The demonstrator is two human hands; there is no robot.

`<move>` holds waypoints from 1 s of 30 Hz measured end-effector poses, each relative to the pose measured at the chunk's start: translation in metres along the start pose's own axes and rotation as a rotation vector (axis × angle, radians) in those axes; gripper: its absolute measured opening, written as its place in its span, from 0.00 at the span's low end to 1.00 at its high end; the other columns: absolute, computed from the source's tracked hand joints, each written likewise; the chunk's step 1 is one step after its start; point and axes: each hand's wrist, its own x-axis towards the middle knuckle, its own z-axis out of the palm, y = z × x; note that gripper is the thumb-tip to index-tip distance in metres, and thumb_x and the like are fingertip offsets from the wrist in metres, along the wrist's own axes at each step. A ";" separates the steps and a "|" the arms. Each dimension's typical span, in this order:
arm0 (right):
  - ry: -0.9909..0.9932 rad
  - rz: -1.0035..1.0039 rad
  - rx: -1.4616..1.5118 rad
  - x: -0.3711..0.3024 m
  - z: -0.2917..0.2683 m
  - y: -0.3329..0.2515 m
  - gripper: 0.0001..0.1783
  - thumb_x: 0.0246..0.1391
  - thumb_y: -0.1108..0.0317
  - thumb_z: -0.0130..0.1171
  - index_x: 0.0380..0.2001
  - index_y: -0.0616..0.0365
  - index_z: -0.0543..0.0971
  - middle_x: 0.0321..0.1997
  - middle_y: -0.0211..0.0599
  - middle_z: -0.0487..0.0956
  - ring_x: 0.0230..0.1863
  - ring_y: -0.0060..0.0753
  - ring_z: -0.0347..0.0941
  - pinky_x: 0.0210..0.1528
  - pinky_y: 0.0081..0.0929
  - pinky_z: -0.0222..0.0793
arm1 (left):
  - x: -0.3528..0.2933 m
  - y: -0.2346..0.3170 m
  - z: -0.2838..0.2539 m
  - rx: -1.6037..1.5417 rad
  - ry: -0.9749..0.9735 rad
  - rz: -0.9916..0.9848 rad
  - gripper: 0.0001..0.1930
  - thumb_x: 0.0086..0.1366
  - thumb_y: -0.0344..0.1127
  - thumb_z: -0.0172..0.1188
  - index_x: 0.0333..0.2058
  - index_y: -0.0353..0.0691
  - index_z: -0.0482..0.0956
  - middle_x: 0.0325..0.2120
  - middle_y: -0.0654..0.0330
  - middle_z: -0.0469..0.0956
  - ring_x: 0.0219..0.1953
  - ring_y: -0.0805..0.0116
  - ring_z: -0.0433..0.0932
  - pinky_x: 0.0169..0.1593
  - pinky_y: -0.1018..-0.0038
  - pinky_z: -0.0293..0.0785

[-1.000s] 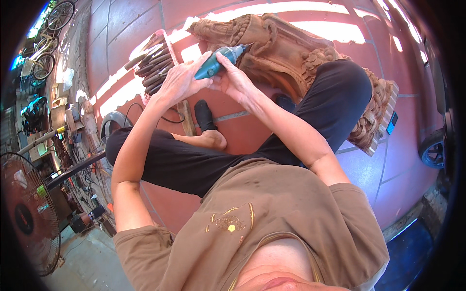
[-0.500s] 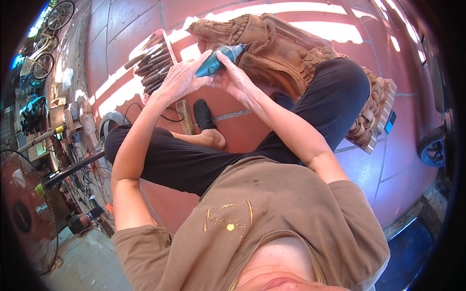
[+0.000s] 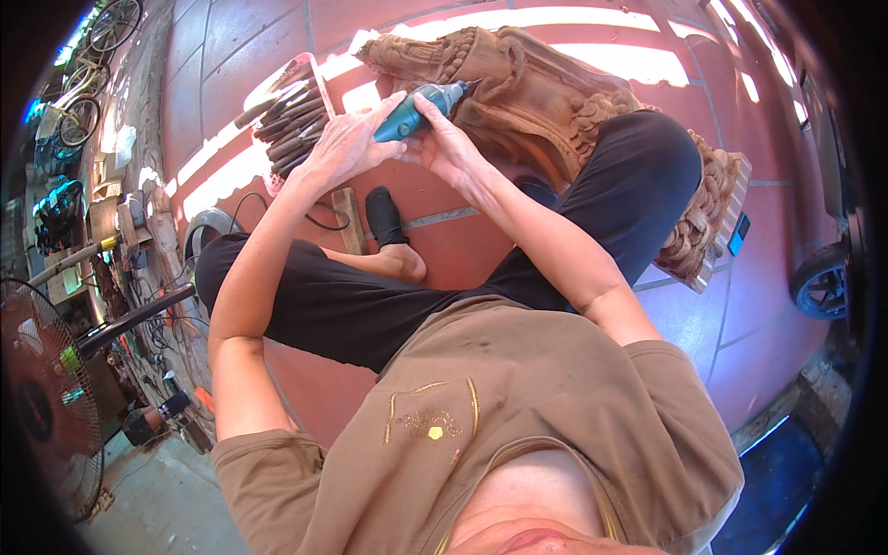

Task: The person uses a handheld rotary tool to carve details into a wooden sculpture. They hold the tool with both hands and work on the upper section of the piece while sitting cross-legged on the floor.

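A teal rotary tool (image 3: 404, 120) is held in both hands, its dark tip pointing right at the carved wooden piece (image 3: 527, 116). I cannot tell whether the tip touches the wood. My left hand (image 3: 350, 146) grips the rear of the tool from the left, with the thumb along its side. From below and to the right, my right hand (image 3: 444, 148) closes round the tool nearer its front, thumb on top. The brown carving has scrolls and beaded relief; it lies on the floor, partly hidden behind my right knee.
A pink basket (image 3: 321, 76) of dark-handled carving tools (image 3: 289, 120) stands left of my hands. A wooden block (image 3: 350, 222) and a cable lie by my foot. A fan (image 3: 48, 398) stands at lower left, a wheel (image 3: 821, 282) at far right. Tiled floor (image 3: 462, 245) surrounds me.
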 end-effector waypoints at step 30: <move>0.003 0.016 -0.047 -0.004 -0.003 0.010 0.22 0.61 0.48 0.59 0.49 0.52 0.75 0.44 0.32 0.78 0.42 0.29 0.78 0.44 0.35 0.77 | -0.012 0.001 0.004 -0.041 -0.049 -0.050 0.40 0.55 0.45 0.63 0.66 0.44 0.60 0.42 0.42 0.78 0.43 0.43 0.79 0.48 0.56 0.73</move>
